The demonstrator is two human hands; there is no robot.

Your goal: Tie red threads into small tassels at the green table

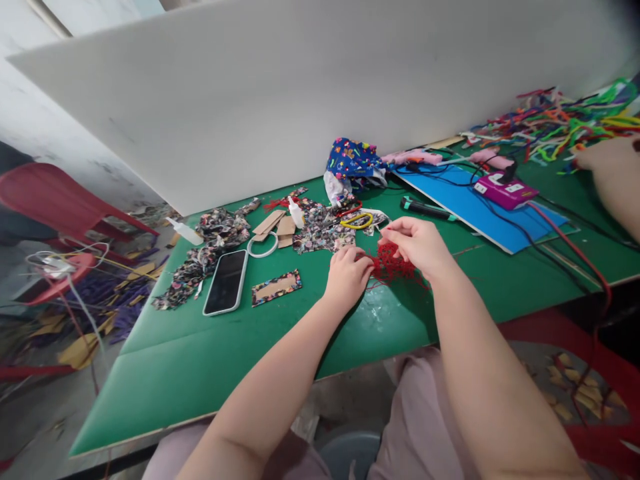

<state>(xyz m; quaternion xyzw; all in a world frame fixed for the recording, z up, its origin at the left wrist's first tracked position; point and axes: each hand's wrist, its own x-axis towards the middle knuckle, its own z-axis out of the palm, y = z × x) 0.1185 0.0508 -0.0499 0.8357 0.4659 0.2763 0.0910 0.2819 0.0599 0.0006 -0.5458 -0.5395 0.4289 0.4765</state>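
Probably for control, we hold red threads (397, 265) against the tabletop (175, 373), right hand (419, 245) pinching them, left hand (349, 272) curled at their edge, grip unclear.

I'm standing in a rough little craft workshop. Printed fabric scraps (227, 227) are spreading over the green counter (175, 373), where a glue bottle (296, 212), yellow-handled scissors (361, 220) and a utility knife (427, 208) are lying near cut cardboard pieces (273, 223). A purple power strip (505, 191) is sitting among cables, and a co-worker's hand (603, 155) is resting by heaped coloured cords (565, 127). The wearer's right hand (420, 247) is pinching red thread (396, 265). Purple and cardboard offcuts (131, 310) are littering the floor (30, 413) near a red plastic chair (45, 200).
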